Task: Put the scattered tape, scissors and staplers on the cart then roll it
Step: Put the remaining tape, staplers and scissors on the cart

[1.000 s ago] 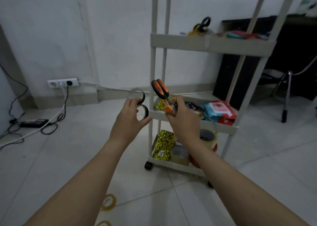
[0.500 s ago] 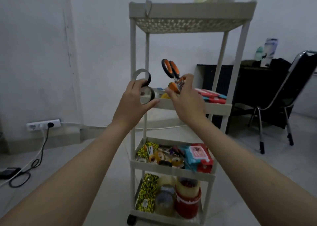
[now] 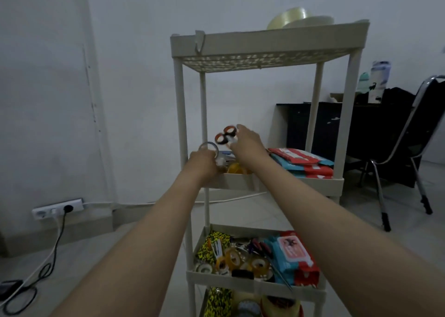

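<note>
While both hands reached over the cart's (image 3: 277, 183) second shelf, the left hand (image 3: 203, 164) was closed on a tape ring (image 3: 209, 147); the right hand (image 3: 245, 140) gripped orange scissors (image 3: 225, 135); each was best lowered flat inside the rim before letting go.

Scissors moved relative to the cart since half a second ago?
Yes. The scissors in the right hand went from in front of the second shelf's rim to over it, deeper into the cart.
</note>
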